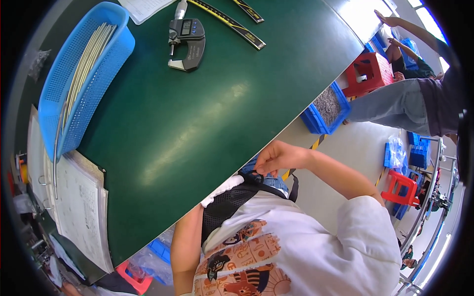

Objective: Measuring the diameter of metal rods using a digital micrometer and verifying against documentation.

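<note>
Directions take the centre of the view as the dial centre, with 12 at the top.

Work position: the black strap (pixel 250 177) lies just off centre toward 5 o'clock, at the waist and just beside the near edge of the green table (pixel 197 123). It adjoins a black mesh panel (pixel 224 209) toward 7 o'clock. A white gathered band (pixel 224 189) runs between this panel and the table edge.

Right hand (pixel 282 157): the forearm enters from between 3 and 4 o'clock. Thumb and fingertips are pressed together, pinching the strap; the other fingers are curled. Left hand: the forearm rises from 7 o'clock, but the hand is hidden; its state cannot be told.

Step in hand: by judgement, handling or adjusting the strap at the waist. The next move calls for a firm pinch and for clearance between the knuckles and the table edge. If a two-handed pull is needed, the left hand must bear on the opposite portion.

Surroundings: a digital micrometer (pixel 196 49) lies flat at 11 o'clock, well apart from the right hand. Yellow-and-black strips (pixel 239 32) lie near 12 o'clock. A blue perforated basket (pixel 101 91) holding thin rods (pixel 86 66) stands at 10 o'clock; an open ring binder (pixel 81 197) lies at 8 o'clock.
</note>
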A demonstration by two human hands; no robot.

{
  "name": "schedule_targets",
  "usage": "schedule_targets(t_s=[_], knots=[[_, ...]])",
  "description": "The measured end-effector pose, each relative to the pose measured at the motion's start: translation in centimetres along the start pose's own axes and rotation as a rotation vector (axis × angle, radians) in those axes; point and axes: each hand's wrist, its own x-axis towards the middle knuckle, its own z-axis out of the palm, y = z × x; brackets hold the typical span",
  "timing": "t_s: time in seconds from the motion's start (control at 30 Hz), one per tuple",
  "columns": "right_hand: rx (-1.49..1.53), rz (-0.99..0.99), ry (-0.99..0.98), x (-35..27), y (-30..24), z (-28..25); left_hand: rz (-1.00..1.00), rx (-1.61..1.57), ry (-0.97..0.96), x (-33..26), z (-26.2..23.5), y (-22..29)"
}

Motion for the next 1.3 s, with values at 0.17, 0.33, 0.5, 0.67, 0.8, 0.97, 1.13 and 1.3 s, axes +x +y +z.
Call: schedule_targets(t_s=[0.17,0.33,0.5,0.67,0.8,0.97,1.13,1.3], knots=[[-0.051,0.054,-0.038,0.5,-0.8,-0.1,-0.007,-0.018,-0.076,0.3,1.5,-1.4],[-0.108,0.124,-0.046,0.9,-1.7,0.4,0.154,-0.053,0.120,-0.3,2.3,0.3],[-0.182,0.187,0.115,-0.1,-2.0,1.9,0.174,-0.122,0.083,-0.6,1.9,1.4],[-0.445,-0.071,0.318,-1.5,-0.1,2.3,0.013,-0.237,0.019,-0.6,1.7,1.0],[-0.471,-0.434,0.251,-3.1,-0.1,3.0,-0.024,-0.292,0.021,-0.7,1.9,0.4],[-0.706,-0.464,0.322,-3.2,0.0,4.3,0.063,0.046,0.197,-1.8,0.6,0.7],[-1.020,-0.533,0.415,-2.6,-1.3,4.5,0.098,0.519,0.401,-7.7,-0.1,-1.9],[-1.127,-0.556,0.161,-1.7,-2.5,3.9,-0.177,0.040,0.401,-9.4,-1.2,-0.1]])
